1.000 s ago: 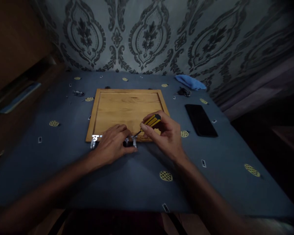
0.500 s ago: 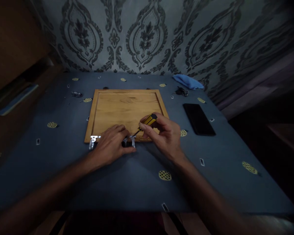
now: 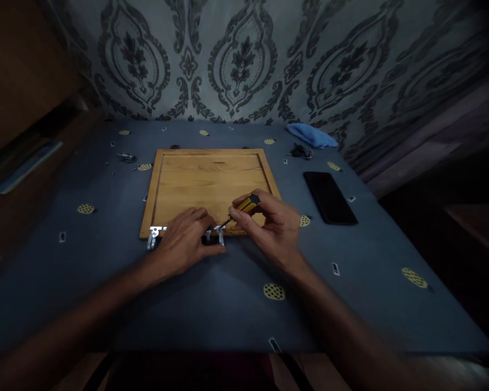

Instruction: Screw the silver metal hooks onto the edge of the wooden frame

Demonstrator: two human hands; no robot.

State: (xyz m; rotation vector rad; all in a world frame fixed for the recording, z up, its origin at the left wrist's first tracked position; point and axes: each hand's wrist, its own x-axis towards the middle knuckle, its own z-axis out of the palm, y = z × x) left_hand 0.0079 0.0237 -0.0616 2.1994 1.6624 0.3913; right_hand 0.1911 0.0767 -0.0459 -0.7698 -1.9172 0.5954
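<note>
A framed wooden panel [image 3: 212, 184] lies flat on the table, its near edge toward me. Along that edge runs a silvery metal bracket [image 3: 154, 232], with downward-hanging parts at its left and right ends; its middle is hidden under my left hand. My left hand [image 3: 186, 239] is closed over the bracket and panel edge, fingers on top and thumb in front. In my right hand [image 3: 275, 225] is a yellow-and-black screwdriver [image 3: 248, 203], pinched by the handle. It slants down to the left, its tip at the bracket's right end; any screw there is too small to make out.
Right of the panel lies a black phone [image 3: 330, 197]. Behind it are a bunch of keys [image 3: 300, 152] and a blue cloth [image 3: 312, 135]. Small metal pieces [image 3: 126, 157] lie at the back left of the blue patterned tablecloth [image 3: 155, 320]. A patterned wall [image 3: 244, 65] rises behind.
The screwdriver handle has turned slightly in my right fingers, its tip staying at the bracket. My left hand keeps its place. The whole view has shifted a little.
</note>
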